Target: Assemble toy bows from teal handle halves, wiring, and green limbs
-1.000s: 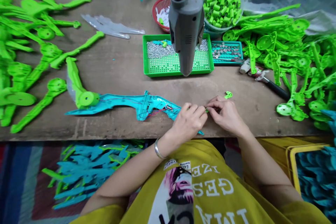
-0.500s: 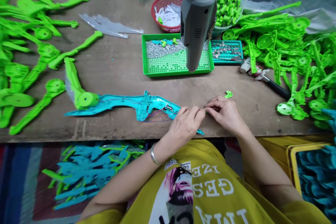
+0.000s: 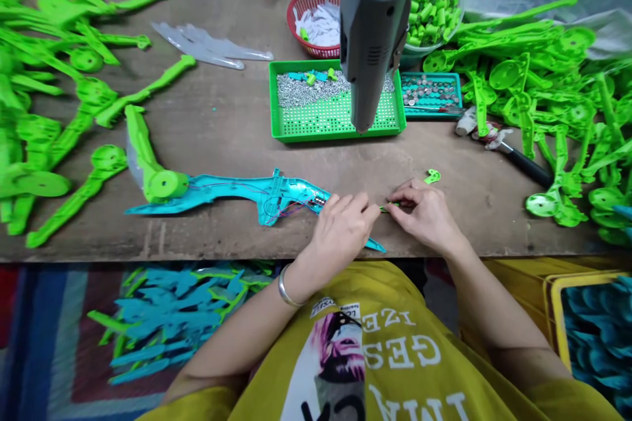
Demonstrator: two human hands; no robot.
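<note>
A long blue plastic shell [image 3: 232, 189] lies across the bench with thin wires and a small metal spring part inside. My left hand [image 3: 345, 227] is closed over its right part, hiding what its fingers grip; the shell's tip shows beyond the palm. Just to the right, my right hand [image 3: 422, 210] pinches a small green piece [image 3: 390, 205], mostly hidden by the fingers. Behind that hand lies a small green hooked part [image 3: 432, 176]. A green arm with a round hub [image 3: 165, 184] rests on the shell's left end.
A grey electric screwdriver [image 3: 375, 39] hangs over a green tray of screws [image 3: 336, 138]. Behind are a red basket [image 3: 316, 49] and a tub of green caps [image 3: 429, 0]. Green parts [image 3: 523, 72] heap on the right, others at left. A black-handled tool [image 3: 523, 166] lies at right.
My left hand has shifted slightly left, opening a small gap between the hands. The wires over the blue shell lie in a different loop. The whole view has moved slightly.
</note>
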